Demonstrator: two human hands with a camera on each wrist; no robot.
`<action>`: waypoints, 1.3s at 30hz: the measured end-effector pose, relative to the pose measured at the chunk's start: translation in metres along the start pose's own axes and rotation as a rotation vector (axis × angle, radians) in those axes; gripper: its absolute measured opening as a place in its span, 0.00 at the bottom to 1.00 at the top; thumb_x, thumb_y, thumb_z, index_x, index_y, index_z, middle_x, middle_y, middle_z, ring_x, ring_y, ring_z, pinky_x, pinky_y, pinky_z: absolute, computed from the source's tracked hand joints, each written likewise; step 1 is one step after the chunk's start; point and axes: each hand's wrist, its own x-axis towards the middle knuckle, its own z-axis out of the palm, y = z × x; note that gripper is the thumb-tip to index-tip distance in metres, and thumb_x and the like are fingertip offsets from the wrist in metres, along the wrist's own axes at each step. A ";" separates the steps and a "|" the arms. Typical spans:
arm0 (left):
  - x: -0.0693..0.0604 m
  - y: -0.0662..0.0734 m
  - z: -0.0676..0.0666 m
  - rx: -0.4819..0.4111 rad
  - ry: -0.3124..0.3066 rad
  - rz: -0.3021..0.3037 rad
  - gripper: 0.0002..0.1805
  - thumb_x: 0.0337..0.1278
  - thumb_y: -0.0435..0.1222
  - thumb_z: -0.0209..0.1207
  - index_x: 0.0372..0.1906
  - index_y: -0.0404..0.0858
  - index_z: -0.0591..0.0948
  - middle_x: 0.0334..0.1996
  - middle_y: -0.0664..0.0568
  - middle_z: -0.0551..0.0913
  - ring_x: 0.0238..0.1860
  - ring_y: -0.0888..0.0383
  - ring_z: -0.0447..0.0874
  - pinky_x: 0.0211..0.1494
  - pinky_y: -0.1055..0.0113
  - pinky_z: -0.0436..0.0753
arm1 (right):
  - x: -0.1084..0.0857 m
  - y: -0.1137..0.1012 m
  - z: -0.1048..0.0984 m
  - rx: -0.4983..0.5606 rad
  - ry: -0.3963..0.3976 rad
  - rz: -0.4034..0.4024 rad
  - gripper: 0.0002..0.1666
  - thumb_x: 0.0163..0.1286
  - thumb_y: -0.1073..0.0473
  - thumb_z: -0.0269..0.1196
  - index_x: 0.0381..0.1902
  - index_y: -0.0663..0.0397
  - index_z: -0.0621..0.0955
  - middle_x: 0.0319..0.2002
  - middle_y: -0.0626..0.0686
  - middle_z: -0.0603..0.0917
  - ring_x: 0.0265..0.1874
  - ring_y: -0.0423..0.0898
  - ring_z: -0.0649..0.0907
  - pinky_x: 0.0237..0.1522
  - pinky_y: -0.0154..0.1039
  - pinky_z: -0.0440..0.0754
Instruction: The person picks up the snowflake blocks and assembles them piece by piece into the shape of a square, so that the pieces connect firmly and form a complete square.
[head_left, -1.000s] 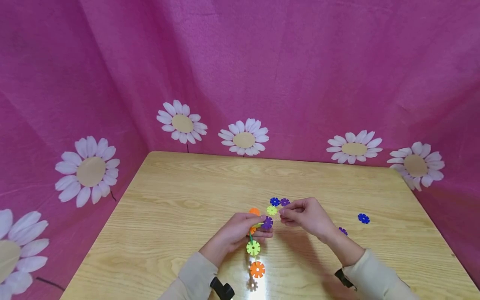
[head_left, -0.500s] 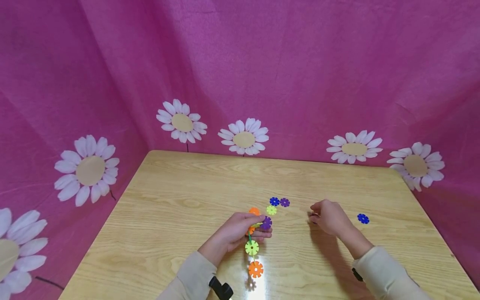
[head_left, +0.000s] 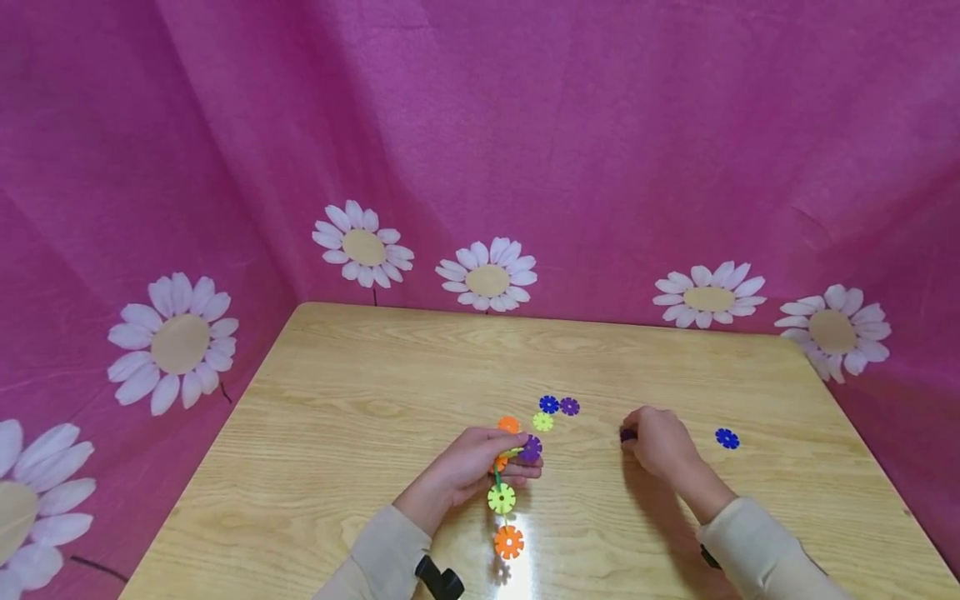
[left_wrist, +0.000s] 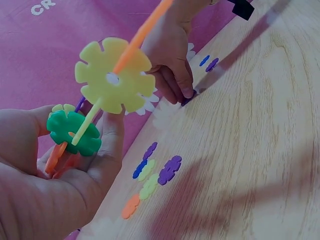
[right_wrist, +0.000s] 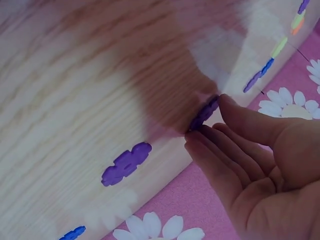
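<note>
My left hand (head_left: 472, 462) holds a chain of interlocked notched plastic discs, its thumb over the upper discs. From it hang a green disc (left_wrist: 74, 132), a lime disc (head_left: 502, 498) and an orange disc (head_left: 508, 542) at the bottom. A purple disc (head_left: 531, 448) shows by the left fingertips. Down at the table, my right hand (head_left: 663, 442) pinches another purple disc (right_wrist: 204, 112) by its edges, between thumb and fingertips. It is tilted in the right wrist view. Close by lies one more purple disc (right_wrist: 126, 164), hidden behind the right hand in the head view.
On the wooden table (head_left: 390, 358), beyond the left hand, lie a blue disc (head_left: 549, 404), a purple one (head_left: 570, 406), a lime one (head_left: 543, 422) and an orange one (head_left: 508, 425). Another blue disc (head_left: 727, 438) lies at right. A pink flowered curtain (head_left: 585, 167) surrounds the table.
My right hand has moved right, away from the left hand, and down to the table, where it now pinches a purple disc. The left hand and its chain have stayed nearly still.
</note>
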 end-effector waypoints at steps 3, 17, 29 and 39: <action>0.000 0.000 0.000 0.001 0.001 -0.002 0.21 0.72 0.45 0.55 0.54 0.31 0.81 0.46 0.38 0.88 0.47 0.49 0.90 0.57 0.53 0.86 | 0.000 -0.001 0.002 -0.009 0.017 0.009 0.09 0.58 0.69 0.71 0.38 0.63 0.87 0.37 0.61 0.89 0.38 0.56 0.87 0.42 0.54 0.87; -0.001 0.000 0.002 -0.005 -0.007 -0.003 0.20 0.72 0.44 0.56 0.52 0.30 0.81 0.47 0.37 0.88 0.46 0.49 0.90 0.57 0.54 0.86 | 0.000 0.001 0.004 0.004 0.042 0.069 0.13 0.56 0.68 0.74 0.40 0.66 0.86 0.37 0.61 0.89 0.37 0.56 0.86 0.45 0.57 0.86; -0.002 0.000 0.001 0.005 -0.007 -0.009 0.21 0.72 0.45 0.56 0.53 0.30 0.81 0.46 0.38 0.88 0.47 0.50 0.90 0.57 0.54 0.86 | -0.005 -0.007 -0.003 0.045 0.078 0.048 0.05 0.58 0.66 0.73 0.34 0.58 0.89 0.31 0.54 0.90 0.33 0.50 0.85 0.40 0.53 0.86; -0.002 0.002 0.003 0.012 -0.013 -0.005 0.21 0.72 0.45 0.56 0.53 0.31 0.81 0.46 0.39 0.88 0.47 0.49 0.90 0.54 0.58 0.88 | -0.011 -0.032 -0.020 0.351 -0.016 0.047 0.07 0.65 0.62 0.69 0.40 0.53 0.90 0.38 0.53 0.91 0.32 0.44 0.85 0.27 0.33 0.82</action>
